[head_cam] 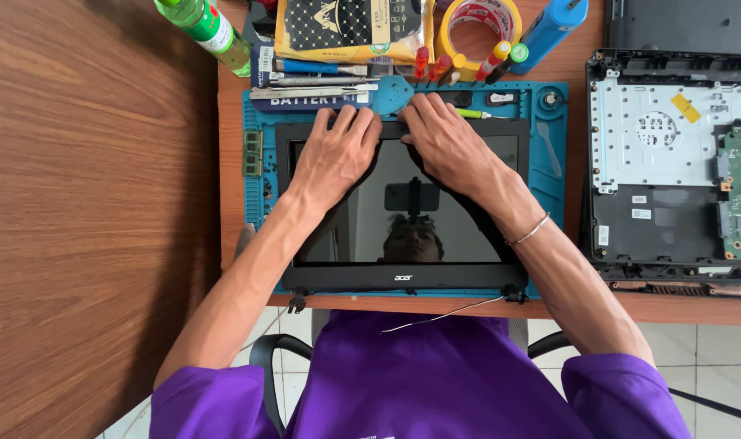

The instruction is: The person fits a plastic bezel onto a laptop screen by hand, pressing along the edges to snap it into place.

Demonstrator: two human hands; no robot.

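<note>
A laptop screen panel with a black bezel [403,278] lies flat on a blue repair mat [549,171], its hinges toward me. My left hand [335,150] rests on the far edge of the panel, its fingertips curled over the top bezel. Beside it, my right hand [444,138] presses the same top edge, fingers spread. The two hands nearly touch at the middle. Neither lifts anything. A thin white cable [444,313] trails from the panel's right hinge over the table edge.
An opened laptop base [671,162] with a bare circuit board lies at the right. Screwdrivers [435,65], a tape roll [478,24], a blue tube [549,24], a green bottle [204,28], a yellow pouch [354,28] and metal pry tools [313,85] crowd the far edge. Memory sticks [252,153] sit on the mat's left.
</note>
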